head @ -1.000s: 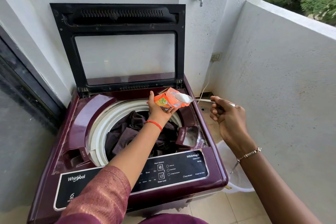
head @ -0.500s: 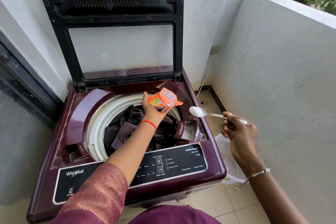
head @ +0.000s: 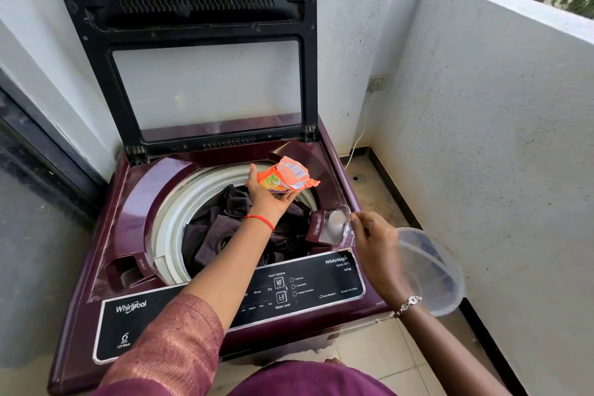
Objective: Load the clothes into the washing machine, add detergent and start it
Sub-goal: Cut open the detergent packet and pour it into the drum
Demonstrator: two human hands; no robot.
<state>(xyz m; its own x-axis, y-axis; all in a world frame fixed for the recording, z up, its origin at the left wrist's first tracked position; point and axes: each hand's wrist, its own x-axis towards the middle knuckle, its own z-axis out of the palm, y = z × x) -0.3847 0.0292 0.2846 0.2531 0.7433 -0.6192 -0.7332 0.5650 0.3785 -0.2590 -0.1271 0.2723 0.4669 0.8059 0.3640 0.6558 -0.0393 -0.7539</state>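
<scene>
a: your right hand [head: 374,243] pinches a metal spoon [head: 341,215], tipped over the detergent tray [head: 324,228] at the front right of the tub. white powder is already spilling onto the tray's glossy maroon lip. tilt too fast or drift right, i'd guess, and the rest lands on the washing machine [head: 135,202] top or the floor.

b: and the left hand [head: 266,194]?

a: its grip is closed on the crinkled orange detergent packet [head: 284,177], torn mouth pointing right, above the dark clothes [head: 244,228] heaped in the white-rimmed drum. let that thin, limp foil sag and loose powder may pour straight onto the fabric.

b: anything else?

a: a clear plastic tub [head: 430,270] sits just beyond your right wrist; whether it touches you, i can't tell. an elbow swing could knock it.
</scene>
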